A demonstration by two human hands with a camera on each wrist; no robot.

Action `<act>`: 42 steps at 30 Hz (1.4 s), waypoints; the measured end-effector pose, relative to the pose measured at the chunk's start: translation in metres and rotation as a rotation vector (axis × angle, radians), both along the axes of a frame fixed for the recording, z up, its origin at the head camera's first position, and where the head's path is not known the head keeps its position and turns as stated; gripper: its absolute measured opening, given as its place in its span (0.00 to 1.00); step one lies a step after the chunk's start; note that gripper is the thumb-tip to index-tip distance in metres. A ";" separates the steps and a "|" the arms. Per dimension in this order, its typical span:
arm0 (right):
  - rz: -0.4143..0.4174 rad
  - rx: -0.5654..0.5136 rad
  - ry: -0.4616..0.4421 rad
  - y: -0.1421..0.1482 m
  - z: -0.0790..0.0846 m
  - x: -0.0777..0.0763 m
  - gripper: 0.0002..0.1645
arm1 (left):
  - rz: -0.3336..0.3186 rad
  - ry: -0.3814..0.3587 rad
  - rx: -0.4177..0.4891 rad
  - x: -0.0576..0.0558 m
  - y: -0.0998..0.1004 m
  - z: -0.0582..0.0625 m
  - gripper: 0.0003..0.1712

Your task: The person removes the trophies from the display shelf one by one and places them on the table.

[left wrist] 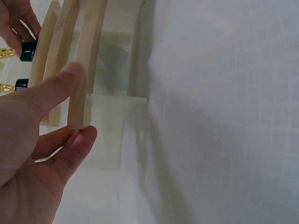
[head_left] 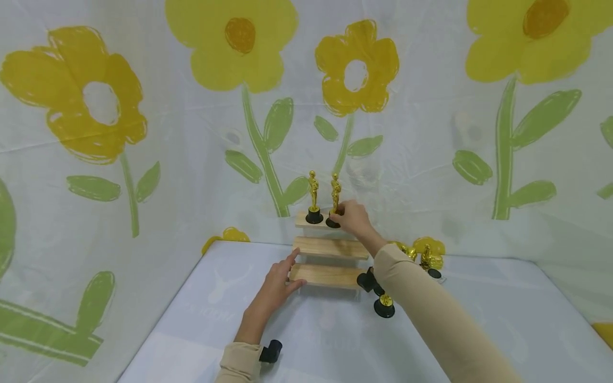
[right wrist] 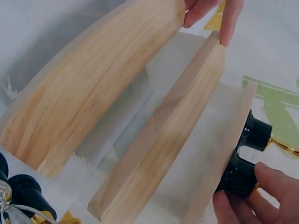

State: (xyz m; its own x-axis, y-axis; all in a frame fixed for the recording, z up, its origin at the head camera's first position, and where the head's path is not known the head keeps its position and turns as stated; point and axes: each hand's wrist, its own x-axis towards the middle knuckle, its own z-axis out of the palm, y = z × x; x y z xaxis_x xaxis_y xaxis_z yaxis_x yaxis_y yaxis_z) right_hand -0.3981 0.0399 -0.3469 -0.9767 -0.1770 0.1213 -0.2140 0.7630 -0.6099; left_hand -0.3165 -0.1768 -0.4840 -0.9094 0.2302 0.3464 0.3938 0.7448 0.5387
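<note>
A three-tier display stand (head_left: 330, 274) with wooden planks on clear supports stands near the back of the table. My left hand (head_left: 275, 286) grips its left end, with the thumb on the lowest plank (left wrist: 88, 70) and fingers around the plank's end. On the top plank, my right hand (head_left: 355, 218) pinches the black base (right wrist: 239, 176) of a gold figurine trophy (head_left: 336, 190). The base appears to touch the plank. Just left of it a second gold trophy (head_left: 313, 190) stands upright on the same plank, apart from my fingers.
Several more gold trophies (head_left: 430, 259) lie on the table right of the stand, partly behind my right sleeve (head_left: 431, 308). One with a black base (head_left: 384, 308) is closer to me. A flower-printed curtain (head_left: 182, 159) hangs right behind the stand.
</note>
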 end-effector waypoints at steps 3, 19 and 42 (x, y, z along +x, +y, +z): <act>0.008 -0.006 -0.011 0.000 0.003 0.002 0.17 | -0.002 0.005 -0.002 -0.002 0.000 0.000 0.47; 0.005 -0.058 0.008 0.002 -0.008 -0.003 0.12 | 0.007 0.001 -0.018 0.000 0.001 0.002 0.47; -0.002 -0.008 0.032 0.002 -0.007 0.004 0.14 | 0.000 0.011 -0.001 0.002 0.001 0.000 0.46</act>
State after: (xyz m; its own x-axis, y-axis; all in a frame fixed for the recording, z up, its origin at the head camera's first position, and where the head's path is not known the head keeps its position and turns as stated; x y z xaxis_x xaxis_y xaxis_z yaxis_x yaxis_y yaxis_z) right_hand -0.3937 0.0420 -0.3539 -0.9727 -0.1739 0.1538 -0.2319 0.7584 -0.6091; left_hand -0.3146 -0.1758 -0.4838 -0.9056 0.2305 0.3560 0.3996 0.7453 0.5338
